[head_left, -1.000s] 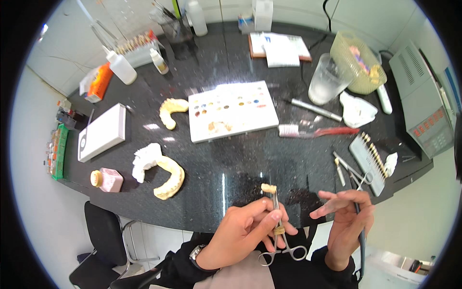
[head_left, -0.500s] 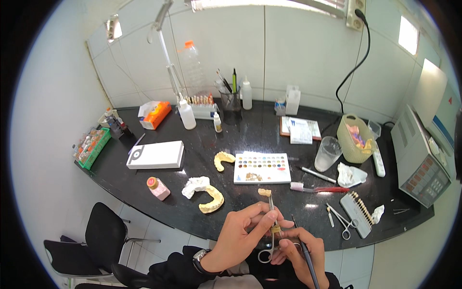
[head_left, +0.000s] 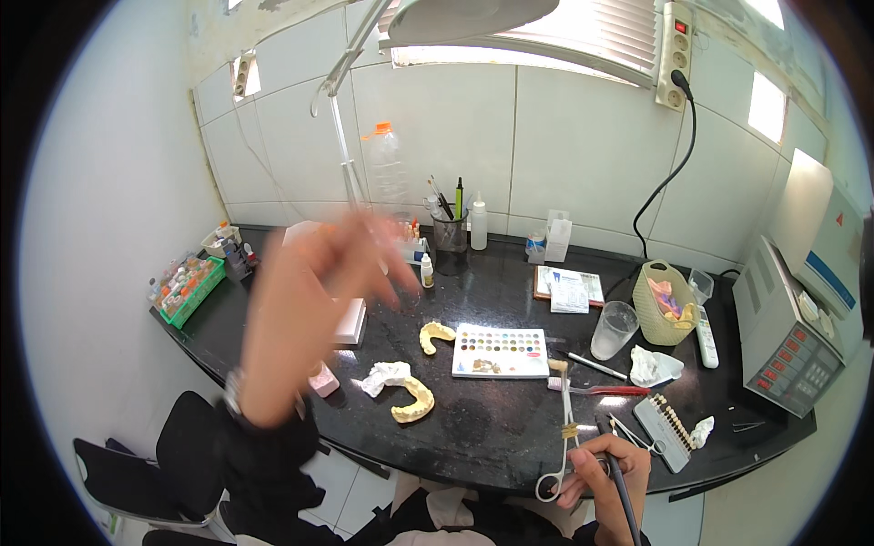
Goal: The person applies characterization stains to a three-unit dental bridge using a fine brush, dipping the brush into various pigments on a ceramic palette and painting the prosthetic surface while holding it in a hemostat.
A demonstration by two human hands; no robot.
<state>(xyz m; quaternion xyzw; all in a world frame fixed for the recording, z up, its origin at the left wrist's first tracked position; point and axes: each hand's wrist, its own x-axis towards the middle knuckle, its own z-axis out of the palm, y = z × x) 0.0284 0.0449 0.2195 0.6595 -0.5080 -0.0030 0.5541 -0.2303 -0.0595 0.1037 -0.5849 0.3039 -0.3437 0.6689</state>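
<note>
My left hand [head_left: 341, 255] is raised over the back left of the counter, smeared by motion. It passes in front of the lamp arm and the white squeeze bottle's place, and its fingers are too blurred to read. Low at the right, my right hand [head_left: 605, 473] is closed round a hemostat [head_left: 566, 400] with a yellow band wrapped on its shanks. A small tan dental piece [head_left: 557, 365] sits in the jaws, pointing away from me. The same hand also holds a slim dark-handled tool [head_left: 624, 496], whose tip I cannot make out.
A paint palette box [head_left: 501, 352] lies mid-counter, beside a yellow dental cast [head_left: 437, 338]. Nearer stands another cast [head_left: 415, 402] against white crumpled tissue [head_left: 384, 377]. To the right are a toothbrush [head_left: 610, 390], a plastic cup [head_left: 614, 329], a shade guide [head_left: 666, 432] and a basket [head_left: 665, 314].
My left hand has let go of the hemostat and swung up and left. The right hand now holds it alone, farther right. The view has tilted upward.
</note>
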